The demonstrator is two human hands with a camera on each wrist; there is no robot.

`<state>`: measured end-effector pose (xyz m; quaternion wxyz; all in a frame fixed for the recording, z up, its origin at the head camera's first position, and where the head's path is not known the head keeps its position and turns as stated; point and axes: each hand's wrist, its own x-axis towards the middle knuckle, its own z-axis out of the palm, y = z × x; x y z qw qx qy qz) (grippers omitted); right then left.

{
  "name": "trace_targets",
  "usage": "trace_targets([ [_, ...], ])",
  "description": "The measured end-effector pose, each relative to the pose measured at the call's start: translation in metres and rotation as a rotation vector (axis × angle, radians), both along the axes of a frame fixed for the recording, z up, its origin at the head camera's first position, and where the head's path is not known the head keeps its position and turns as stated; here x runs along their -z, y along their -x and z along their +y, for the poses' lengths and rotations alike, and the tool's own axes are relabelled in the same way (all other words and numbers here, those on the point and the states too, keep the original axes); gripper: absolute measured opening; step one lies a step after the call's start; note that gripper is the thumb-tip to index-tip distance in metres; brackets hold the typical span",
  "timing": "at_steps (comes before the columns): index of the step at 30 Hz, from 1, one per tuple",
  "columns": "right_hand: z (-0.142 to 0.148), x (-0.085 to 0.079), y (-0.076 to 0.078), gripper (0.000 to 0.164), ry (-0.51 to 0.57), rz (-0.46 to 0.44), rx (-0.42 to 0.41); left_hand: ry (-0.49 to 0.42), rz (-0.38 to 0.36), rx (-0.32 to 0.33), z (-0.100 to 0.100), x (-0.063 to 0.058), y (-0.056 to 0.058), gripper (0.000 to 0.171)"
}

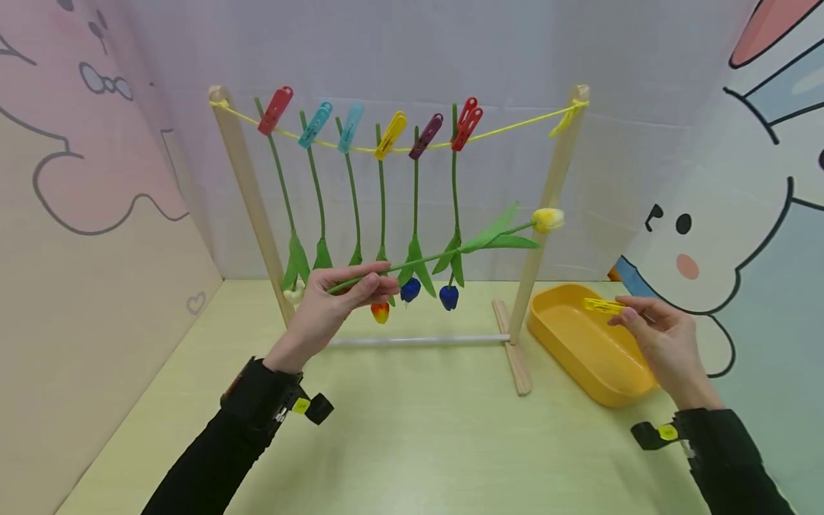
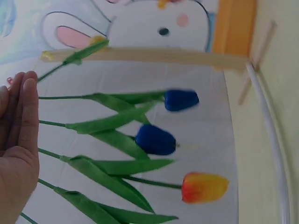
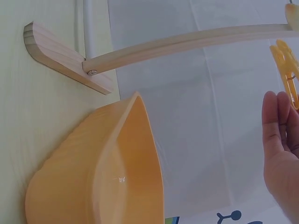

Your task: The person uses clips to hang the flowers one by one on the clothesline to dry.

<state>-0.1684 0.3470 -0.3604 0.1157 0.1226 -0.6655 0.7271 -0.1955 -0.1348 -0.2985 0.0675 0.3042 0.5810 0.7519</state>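
Note:
My left hand (image 1: 331,297) pinches the green stem of an artificial yellow tulip (image 1: 547,219), held slanting with its bloom to the right. Between the thumb and fingers of my right hand (image 1: 666,340) is a yellow clothespin (image 1: 603,305), above the rim of a yellow basin (image 1: 566,357). Several artificial tulips hang bloom-down from a yellow cord (image 1: 511,127), each stem clipped by a clothespin, such as the red clothespin (image 1: 275,111) at the left end. A blue tulip (image 2: 181,100) and an orange-yellow tulip (image 2: 204,187) show in the left wrist view. My left hand hides part of the leftmost blooms.
Two wooden posts carry the cord; the right post (image 1: 558,172) stands on a wooden foot (image 1: 515,357). A white rod (image 1: 418,341) joins the posts low down. Printed cartoon panels flank the pale table (image 1: 399,443) left and right, and a white curtain hangs behind.

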Motion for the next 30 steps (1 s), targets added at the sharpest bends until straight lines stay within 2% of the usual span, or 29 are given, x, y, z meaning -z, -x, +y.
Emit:
trace_targets([
  [3, -0.001, 0.001, 0.000, 0.027, 0.000, -0.008, -0.009, 0.064, 0.115, -0.083, -0.001, 0.005, 0.000, 0.030],
  [4, -0.001, 0.001, 0.000, 0.027, -0.002, -0.011, -0.011, 0.055, 0.111, -0.078, -0.001, 0.006, 0.000, 0.030],
  [7, -0.003, 0.001, 0.000, 0.027, -0.010, -0.019, -0.016, -0.024, 0.032, -0.029, -0.001, 0.008, 0.000, 0.027],
  [8, -0.003, 0.001, 0.000, 0.027, -0.008, -0.022, -0.019, -0.026, 0.021, -0.031, -0.002, 0.008, 0.000, 0.026],
  [10, -0.004, 0.002, 0.001, 0.027, 0.000, -0.029, -0.027, 0.019, 0.050, -0.064, -0.001, 0.010, -0.001, 0.025],
  [14, -0.004, 0.003, 0.001, 0.027, 0.001, -0.029, -0.030, 0.141, 0.157, -0.159, 0.002, 0.013, -0.003, 0.024],
  [20, -0.004, 0.005, 0.001, 0.027, 0.021, -0.028, -0.043, 0.054, 0.117, -0.183, 0.008, 0.019, -0.003, 0.015],
  [25, -0.005, 0.005, 0.001, 0.027, 0.010, -0.029, -0.044, 0.029, 0.207, -0.243, 0.011, 0.024, 0.001, 0.022],
  [30, -0.007, 0.003, 0.003, 0.029, 0.028, -0.025, -0.064, -0.024, 0.295, -0.245, 0.016, 0.022, 0.006, 0.021],
])
